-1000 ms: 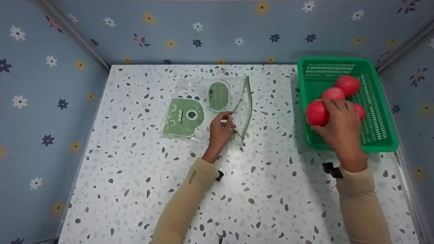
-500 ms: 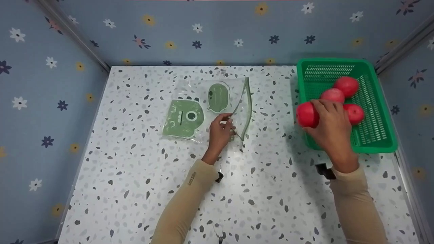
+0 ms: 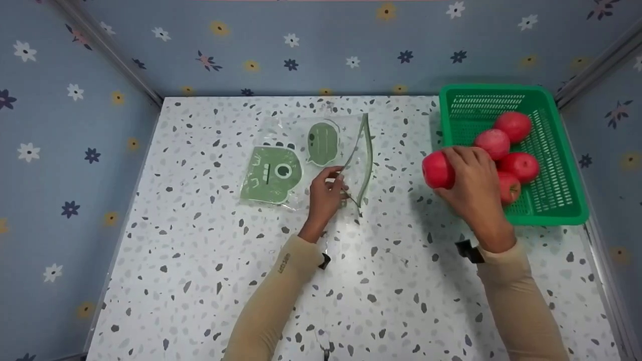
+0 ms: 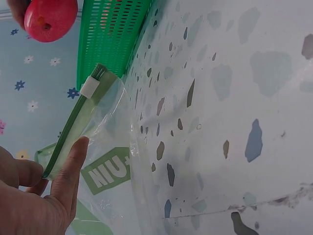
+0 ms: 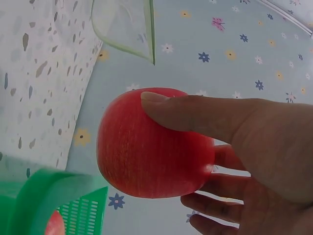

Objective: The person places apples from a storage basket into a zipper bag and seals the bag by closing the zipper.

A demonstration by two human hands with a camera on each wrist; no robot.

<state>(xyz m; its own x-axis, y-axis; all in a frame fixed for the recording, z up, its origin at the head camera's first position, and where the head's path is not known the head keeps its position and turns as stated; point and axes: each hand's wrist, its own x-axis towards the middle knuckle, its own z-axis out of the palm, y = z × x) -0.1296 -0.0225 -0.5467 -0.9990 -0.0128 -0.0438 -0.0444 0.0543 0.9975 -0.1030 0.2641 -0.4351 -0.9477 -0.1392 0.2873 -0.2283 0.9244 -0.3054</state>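
Note:
A red apple (image 3: 438, 170) is held in my right hand (image 3: 474, 190), thumb on one side and fingers on the other. In the head view it overlaps the left rim of the green basket (image 3: 562, 220); the right wrist view shows the apple (image 5: 151, 152) large and close. My left hand (image 3: 326, 198) pinches the open edge of a clear zip bag (image 3: 351, 150) printed with green cartoon shapes. The left wrist view shows its green zip strip and white slider (image 4: 89, 87) beyond my left fingers (image 4: 71, 171). The bag's mouth gapes toward the right.
Several more apples (image 3: 512, 127) lie in the basket, at the table's right side. A speckled white table (image 3: 200, 281) extends around the bag. Flowered blue panels (image 3: 321, 45) wall the back and both sides.
My right hand has carried the apple leftward from inside the basket to over its left rim, uncovering another apple behind it. My left hand and the bag have stayed in place.

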